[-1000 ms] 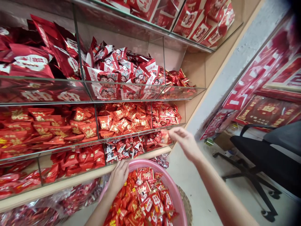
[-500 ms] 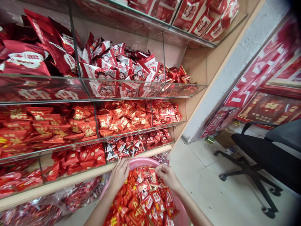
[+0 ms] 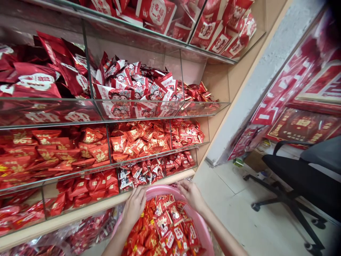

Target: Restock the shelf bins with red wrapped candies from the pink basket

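Observation:
A pink plastic basin (image 3: 206,222) stands at the bottom middle, filled with small red packets (image 3: 162,227), some with gold print and some with white labels. My left hand (image 3: 135,202) is closed over the basin's left rim near the shelf, its fingers bent around the edge. Across the basin, my right hand (image 3: 192,193) is at the far right rim, slightly blurred, its fingers loosely curved and partly apart. Nothing shows in it. Whether its palm touches the rim is hidden.
A wooden shelf unit (image 3: 213,138) with glass dividers holds several compartments of red and white packets. Bagged red packets (image 3: 87,231) lie below its bottom ledge. A black office chair (image 3: 295,170) stands at right on the tiled floor (image 3: 226,209), near red decorations (image 3: 306,122).
My right hand has lifted from the packets up to the basin's far right rim. My left hand stays on the rim. The view has tilted up slightly, showing more of the upper shelf.

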### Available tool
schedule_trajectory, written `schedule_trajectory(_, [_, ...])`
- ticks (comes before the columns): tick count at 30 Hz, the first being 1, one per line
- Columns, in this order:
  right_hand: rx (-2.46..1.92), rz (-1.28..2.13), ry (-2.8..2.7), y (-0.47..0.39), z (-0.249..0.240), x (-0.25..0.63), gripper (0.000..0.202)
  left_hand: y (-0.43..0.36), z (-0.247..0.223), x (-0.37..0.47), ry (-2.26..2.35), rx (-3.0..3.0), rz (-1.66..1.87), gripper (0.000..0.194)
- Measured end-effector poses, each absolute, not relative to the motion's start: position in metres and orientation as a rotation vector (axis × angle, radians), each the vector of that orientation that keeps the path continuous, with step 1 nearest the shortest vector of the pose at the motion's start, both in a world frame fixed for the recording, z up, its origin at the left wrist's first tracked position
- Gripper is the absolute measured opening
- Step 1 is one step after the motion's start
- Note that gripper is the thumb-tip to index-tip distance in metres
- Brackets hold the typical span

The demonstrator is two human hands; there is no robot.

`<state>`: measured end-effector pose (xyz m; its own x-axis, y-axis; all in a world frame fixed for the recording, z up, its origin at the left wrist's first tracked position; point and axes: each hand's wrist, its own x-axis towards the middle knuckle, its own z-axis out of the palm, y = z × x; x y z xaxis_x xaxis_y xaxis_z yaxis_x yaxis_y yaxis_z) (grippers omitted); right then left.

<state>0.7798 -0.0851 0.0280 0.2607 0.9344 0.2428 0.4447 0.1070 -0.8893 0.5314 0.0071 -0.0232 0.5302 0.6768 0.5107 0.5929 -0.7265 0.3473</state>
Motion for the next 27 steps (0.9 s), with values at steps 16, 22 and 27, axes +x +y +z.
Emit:
schedule_trajectory(16, [-1.954,-0.338,-1.303,0.009,0.197,0.827,0.05,0.008,-0.026,0.53,1.095,2.685,0.955,0.032])
schedule_trajectory(22, [-2.112,-0.323,-1.249,0.023,0.195,0.818,0.047,0.009,-0.025,0.529,1.12,2.7,0.927,0.031])
schedule_trajectory(27, [-2.065,-0.243,-1.189,0.026,0.196,0.824,0.041,0.008,-0.025,0.53,1.113,2.691,0.956,0.031])
